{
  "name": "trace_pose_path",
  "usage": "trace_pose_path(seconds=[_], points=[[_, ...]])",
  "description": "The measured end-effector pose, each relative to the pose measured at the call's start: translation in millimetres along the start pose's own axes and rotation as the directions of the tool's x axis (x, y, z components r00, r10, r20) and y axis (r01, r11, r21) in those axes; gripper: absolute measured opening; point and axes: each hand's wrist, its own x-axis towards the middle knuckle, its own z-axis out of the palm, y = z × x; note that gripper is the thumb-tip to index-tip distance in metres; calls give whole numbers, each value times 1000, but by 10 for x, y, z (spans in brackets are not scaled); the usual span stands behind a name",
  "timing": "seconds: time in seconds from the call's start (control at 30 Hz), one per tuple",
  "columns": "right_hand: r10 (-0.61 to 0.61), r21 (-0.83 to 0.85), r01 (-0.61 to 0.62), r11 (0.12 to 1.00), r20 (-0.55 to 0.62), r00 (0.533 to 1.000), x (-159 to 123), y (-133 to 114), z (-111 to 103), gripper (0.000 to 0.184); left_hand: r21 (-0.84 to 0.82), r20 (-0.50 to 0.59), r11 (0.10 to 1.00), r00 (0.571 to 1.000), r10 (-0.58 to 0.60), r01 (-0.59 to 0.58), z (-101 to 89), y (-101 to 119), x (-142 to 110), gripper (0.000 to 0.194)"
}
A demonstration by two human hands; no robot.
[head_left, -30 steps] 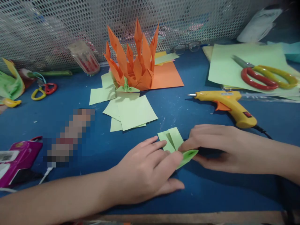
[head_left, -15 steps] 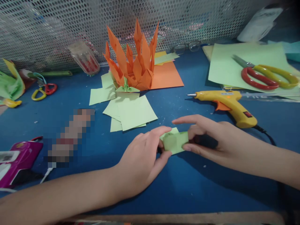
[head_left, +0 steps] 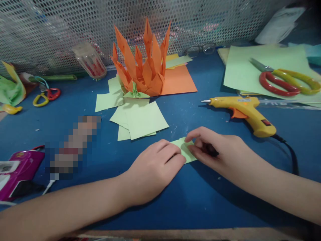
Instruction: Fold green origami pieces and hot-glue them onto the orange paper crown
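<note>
Between my hands is a small light green paper, folded and lying low at the table. My left hand is closed, its bent fingers and thumb pressing the paper's left part. At the paper's right side, the thumb and bent forefinger of my right hand are closed in a pinch on it. The fingers cover much of the paper, so its folds are mostly hidden. Beyond my left hand lie loose light green paper squares, overlapping one another.
An orange folded-paper model with tall points stands at the back. To the right lie a yellow glue gun and large scissors on green sheets. Small scissors, a jar and a purple object are at the left.
The green paper was raised with a flap standing between my hands; now it lies flatter. My left fingers have closed down onto it, and my right forefinger has curled in toward the thumb.
</note>
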Motion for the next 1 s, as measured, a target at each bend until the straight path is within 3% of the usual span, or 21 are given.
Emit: trace_pose_path(seconds=[0.2,0.33,0.5,0.7,0.9,1.0], points=[[-7,-44,7,999,-4,1000,0,1,25,6,184,30,957,974,224,-225,-77,19,-9,31],[-34,-103,33,994,-10,999,-6,-12,38,8,238,138,919,947,289,-315,-144,78,-6,27],[-67,-152,68,986,10,998,-11,-37,43,11,230,225,924,940,256,-306,-206,100,-36,26],[-91,-216,100,971,48,995,-13,-25,38,20,115,278,970,945,175,-213,-267,17,-17,26],[-120,-270,127,954,43,992,-45,1,52,22,83,259,960,936,239,-269,-281,-15,19,27],[-217,-376,219,900,50,975,-59,-24,44,26,139,227,935,929,292,-327,-258,-4,13,30]])
